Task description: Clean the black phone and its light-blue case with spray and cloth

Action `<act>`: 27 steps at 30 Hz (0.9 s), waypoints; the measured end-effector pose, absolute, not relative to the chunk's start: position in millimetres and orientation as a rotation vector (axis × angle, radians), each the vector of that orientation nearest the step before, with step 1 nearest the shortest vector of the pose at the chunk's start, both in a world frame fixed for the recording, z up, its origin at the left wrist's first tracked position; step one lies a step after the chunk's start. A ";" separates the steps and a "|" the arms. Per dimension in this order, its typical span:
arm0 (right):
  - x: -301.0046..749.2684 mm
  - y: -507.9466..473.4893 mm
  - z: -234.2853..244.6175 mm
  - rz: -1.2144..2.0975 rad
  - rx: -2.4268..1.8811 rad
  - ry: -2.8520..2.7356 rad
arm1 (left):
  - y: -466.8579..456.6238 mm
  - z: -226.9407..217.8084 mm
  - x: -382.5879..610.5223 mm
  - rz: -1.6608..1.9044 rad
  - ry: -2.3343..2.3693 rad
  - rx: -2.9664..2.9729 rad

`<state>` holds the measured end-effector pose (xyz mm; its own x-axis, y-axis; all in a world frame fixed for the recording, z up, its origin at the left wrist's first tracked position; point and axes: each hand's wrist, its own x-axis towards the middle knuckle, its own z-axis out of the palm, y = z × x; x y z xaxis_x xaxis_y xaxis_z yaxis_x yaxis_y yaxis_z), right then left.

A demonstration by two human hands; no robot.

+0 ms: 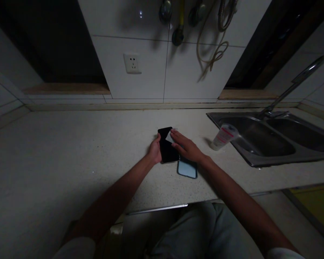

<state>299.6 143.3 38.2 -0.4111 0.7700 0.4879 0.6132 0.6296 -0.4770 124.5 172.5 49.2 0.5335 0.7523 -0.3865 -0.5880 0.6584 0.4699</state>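
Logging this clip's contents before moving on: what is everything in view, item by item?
countertop: 1, pale speckled, across the frame
phone: 1, black, centre of countertop
white piece: 1, white, on the phone's far end
phone case: 1, light blue, on countertop beside phone
tube: 1, white with red label, by the sink's left rim
sink: 1, steel, two basins, right
tap: 1, steel, over sink
wall socket: 1, white, tiled wall
hanging utensils: at least 3, dark, top of wall
hose: 1, beige, beside utensils
left hand: grips phone's left edge
right hand: fingers flat on white piece
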 end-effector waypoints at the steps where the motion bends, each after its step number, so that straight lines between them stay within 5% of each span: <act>1: 300.1 143.4 38.4 0.288 -1.088 -2.138 | 170.9 48.8 125.2 0.796 0.598 0.306; 13: 304.2 139.7 53.0 0.243 -1.144 -1.877 | 157.4 42.6 128.6 0.629 0.570 0.503; 27: 285.7 133.5 55.6 0.095 -1.037 -2.339 | 156.9 42.7 133.2 0.697 0.487 0.446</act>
<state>285.7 133.5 55.6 -0.5348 0.6996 0.4738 0.6587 0.6964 -0.2848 133.2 156.9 42.7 0.6653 0.6956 -0.2712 -0.4945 0.6827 0.5380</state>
